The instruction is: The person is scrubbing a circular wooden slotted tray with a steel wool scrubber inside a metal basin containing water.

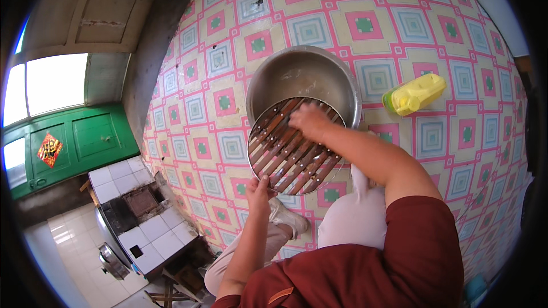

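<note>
Left hand [260, 187] pinches rack [294, 145] rim only; right hand [308, 120] presses slats, grip unclear. You push hard, rack may tip, slip into basin [268, 80].

Round slatted rack [294, 147] held tilted over a large metal basin [302, 77] on the patterned floor [217, 102]. Left hand [258, 189] grips the rack's near rim; right hand [308, 120] rests on the slats at its far side. Yellow jug [415, 94] lies on the floor, right of the basin and apart from it.
</note>
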Demonstrator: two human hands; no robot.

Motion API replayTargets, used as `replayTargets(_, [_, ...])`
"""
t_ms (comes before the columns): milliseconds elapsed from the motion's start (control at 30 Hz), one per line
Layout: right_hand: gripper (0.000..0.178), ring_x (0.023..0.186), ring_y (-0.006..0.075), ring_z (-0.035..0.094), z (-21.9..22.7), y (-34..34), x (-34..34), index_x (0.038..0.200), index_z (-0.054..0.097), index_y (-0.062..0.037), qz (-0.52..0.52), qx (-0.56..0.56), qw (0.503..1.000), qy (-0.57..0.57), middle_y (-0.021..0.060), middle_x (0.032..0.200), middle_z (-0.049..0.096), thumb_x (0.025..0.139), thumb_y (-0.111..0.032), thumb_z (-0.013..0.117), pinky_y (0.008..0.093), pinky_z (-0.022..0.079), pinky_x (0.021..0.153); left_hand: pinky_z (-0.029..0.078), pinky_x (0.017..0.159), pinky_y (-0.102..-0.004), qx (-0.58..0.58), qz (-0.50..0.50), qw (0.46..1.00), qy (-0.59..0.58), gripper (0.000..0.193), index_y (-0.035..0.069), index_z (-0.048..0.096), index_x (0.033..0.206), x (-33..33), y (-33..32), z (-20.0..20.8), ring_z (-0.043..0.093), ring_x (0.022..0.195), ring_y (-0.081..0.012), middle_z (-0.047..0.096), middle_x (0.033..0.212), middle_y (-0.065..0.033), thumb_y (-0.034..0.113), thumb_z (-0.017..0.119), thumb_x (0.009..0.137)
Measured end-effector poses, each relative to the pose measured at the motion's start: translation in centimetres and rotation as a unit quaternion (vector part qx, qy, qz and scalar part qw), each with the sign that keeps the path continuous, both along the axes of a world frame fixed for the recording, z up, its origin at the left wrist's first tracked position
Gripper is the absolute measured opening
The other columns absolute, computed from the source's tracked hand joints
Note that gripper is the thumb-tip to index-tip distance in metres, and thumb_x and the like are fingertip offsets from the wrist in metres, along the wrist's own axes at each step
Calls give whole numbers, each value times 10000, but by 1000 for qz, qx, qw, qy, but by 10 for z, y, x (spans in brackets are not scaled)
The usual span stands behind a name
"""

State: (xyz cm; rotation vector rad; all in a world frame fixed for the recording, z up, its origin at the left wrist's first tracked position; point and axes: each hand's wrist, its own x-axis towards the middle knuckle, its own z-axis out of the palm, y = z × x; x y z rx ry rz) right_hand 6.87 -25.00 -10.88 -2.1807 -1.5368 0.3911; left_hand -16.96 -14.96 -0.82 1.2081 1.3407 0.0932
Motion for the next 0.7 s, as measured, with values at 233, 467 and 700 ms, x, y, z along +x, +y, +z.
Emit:
replayTargets(233, [136, 938, 228, 550, -4, -2, -10, 775, 680, -189, -74, -40, 996, 12, 12, 864, 626, 755, -159, 549, 416, 427, 781, 455, 414, -223, -4, 15, 1000, 1, 89, 85, 590, 870, 10, -4, 4, 556, 514, -88, 624, 733, -9, 174, 596, 871])
replayTargets(467, [204, 918, 208, 520, 10, -13, -16, 891, 656, -197, 10, 24, 1000, -8, -19, 929, 598, 725, -133, 558, 390, 410, 805, 460, 415, -228, -10, 24, 1000, -10, 76, 99, 593, 887, 0, -4, -4, 561, 525, -88, 626, 737, -1, 174, 590, 875])
replayTargets(700, [166, 941, 221, 530, 0, -18, -1, 789, 697, -153, -83, -96, 989, -69, 15, 865, 616, 774, -159, 532, 399, 412, 808, 489, 448, -248, -5, 24, 999, -29, 84, 97, 590, 918, 6, -4, -1, 582, 579, -90, 630, 775, 0, 173, 585, 882])
